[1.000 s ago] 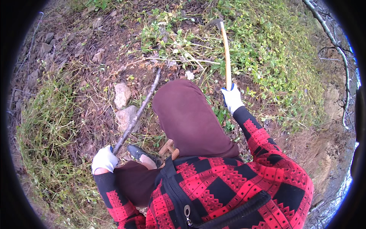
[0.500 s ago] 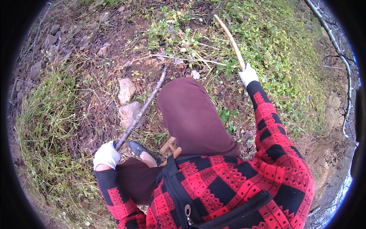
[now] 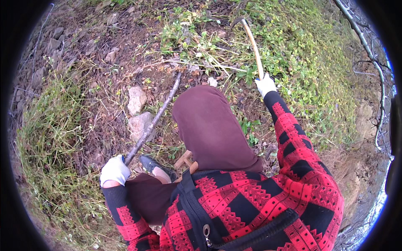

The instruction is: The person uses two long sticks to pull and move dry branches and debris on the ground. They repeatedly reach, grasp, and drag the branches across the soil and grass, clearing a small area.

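Observation:
My left hand (image 3: 114,171), in a white glove, is closed around the lower end of a grey-brown branch (image 3: 155,118). The branch slants up and away to the right, its far tip near the soil beyond my knee. My gloved right hand (image 3: 266,85) reaches forward and grips a pale wooden-handled tool (image 3: 253,47). A dark curved head (image 3: 237,21) shows at the tool's far end, among weeds; its exact kind is hard to make out. Cut or flattened green stems (image 3: 215,62) lie between the branch and the tool.
Two pale stones (image 3: 141,125) lie beside the branch. Under my bent leg (image 3: 213,125) are my dark shoe (image 3: 155,165) and a wooden piece (image 3: 184,159). Tall grass (image 3: 50,134) stands on the left, low green plants (image 3: 310,62) on the right. A bare branch (image 3: 368,50) borders the far right.
My right hand has shifted slightly left and nearer with the tool, and the dark head now shows more plainly. My left hand and the branch have barely moved.

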The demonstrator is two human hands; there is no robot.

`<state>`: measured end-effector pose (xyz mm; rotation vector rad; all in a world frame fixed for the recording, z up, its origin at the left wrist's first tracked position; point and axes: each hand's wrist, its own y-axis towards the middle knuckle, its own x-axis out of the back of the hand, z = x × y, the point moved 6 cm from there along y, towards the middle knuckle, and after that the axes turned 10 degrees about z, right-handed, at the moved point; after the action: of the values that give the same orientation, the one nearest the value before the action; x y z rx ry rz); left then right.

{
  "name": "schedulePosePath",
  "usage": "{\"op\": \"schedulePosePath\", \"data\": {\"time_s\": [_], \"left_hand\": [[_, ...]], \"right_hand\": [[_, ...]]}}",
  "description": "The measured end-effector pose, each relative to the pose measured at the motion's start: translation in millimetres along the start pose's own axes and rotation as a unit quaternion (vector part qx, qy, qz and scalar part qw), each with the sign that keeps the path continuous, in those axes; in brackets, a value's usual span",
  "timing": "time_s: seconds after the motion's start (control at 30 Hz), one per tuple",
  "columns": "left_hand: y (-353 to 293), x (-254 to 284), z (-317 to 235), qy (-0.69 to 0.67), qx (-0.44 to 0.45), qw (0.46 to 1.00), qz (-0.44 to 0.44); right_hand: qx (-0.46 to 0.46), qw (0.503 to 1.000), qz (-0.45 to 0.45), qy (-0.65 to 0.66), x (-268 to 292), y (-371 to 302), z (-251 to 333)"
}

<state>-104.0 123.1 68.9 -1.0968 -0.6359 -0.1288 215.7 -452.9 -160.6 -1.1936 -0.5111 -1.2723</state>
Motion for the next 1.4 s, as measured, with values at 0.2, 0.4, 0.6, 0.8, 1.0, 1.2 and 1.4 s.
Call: {"op": "schedulePosePath", "data": {"time_s": [0.2, 0.4, 0.6, 0.8, 1.0, 1.2, 1.4], "left_hand": [[-1, 0, 1, -0.005, 0.002, 1.000, -0.007], [2, -2, 3, 0.003, -0.011, 1.000, -0.011], [-2, 2, 3, -0.004, -0.010, 1.000, -0.018], [-4, 5, 2, -0.011, -0.027, 0.999, -0.018], [-3, 9, 4, -0.005, -0.024, 0.999, -0.028], [2, 14, 0, 0.003, -0.011, 1.000, -0.018], [19, 9, 2, -0.002, 0.004, 1.000, 0.026]], "right_hand": [[-0.015, 0.975, 0.039, 0.220, -38, 25, 28], [0.038, 0.984, -0.030, 0.173, -40, 10, 63], [0.022, 0.992, -0.057, 0.115, -50, 17, 140], [0.010, 0.969, 0.035, 0.243, -64, 31, 191], [0.089, 0.857, 0.175, 0.476, -33, 25, 163], [0.031, 0.806, 0.263, 0.529, -10, 16, 112], [0.053, 0.738, 0.281, 0.611, -19, 65, 127]]}}
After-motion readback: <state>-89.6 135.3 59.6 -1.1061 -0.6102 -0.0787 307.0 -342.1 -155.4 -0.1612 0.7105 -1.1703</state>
